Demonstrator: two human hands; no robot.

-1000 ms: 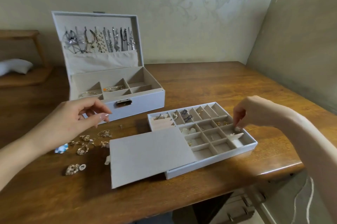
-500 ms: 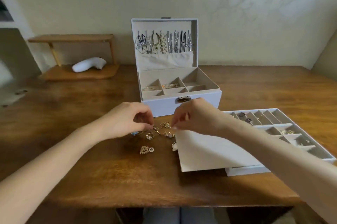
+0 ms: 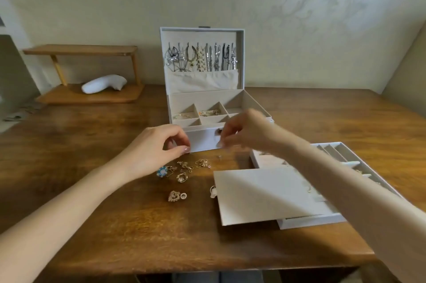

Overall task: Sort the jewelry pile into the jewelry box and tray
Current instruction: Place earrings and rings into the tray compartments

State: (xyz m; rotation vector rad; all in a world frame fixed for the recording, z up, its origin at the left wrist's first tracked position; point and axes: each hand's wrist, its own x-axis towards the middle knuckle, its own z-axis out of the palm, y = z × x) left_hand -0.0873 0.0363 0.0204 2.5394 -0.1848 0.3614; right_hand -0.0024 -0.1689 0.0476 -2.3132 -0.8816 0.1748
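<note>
Wood grain runs across the brown table (image 3: pixel 115 225), which stands against a pale wall (image 3: pixel 115 6) with a faint scroll pattern. At centre frame sits the grey box (image 3: pixel 202 142), its lid (image 3: pixel 241 52) upright. A row of necklaces (image 3: pixel 202 59) hangs inside the lid above a slack cloth pocket (image 3: pixel 202 81). The box base is split into small cells. A gold piece (image 3: pixel 209 112) lies in the middle back cell and a thin chain (image 3: pixel 182 116) in the one to its left.

At right of frame the tray (image 3: pixel 309 222) has its front edge near the table edge. A flat grey board (image 3: pixel 265 195) lies askew over its left part, and the forearm hides much of the rest. Narrow slots show at its far end.

The pile (image 3: pixel 184 167) is spread on bare wood just below the box: gilt, knotty bits, a blue flower (image 3: pixel 162 171) and a heart brooch (image 3: pixel 175 196) lower down, apart from the rest. Open tabletop lies to the left and below.

The left hand (image 3: pixel 161 149) hovers over the pile, fingers curled towards the thumb with a narrow gap. The right hand (image 3: pixel 242 135) is blurred before the box front, fingertips drawn together and pointing down. I cannot tell if either holds anything.

Upper left, a wooden shelf (image 3: pixel 80 49) shelters a smooth white form (image 3: pixel 103 83).
</note>
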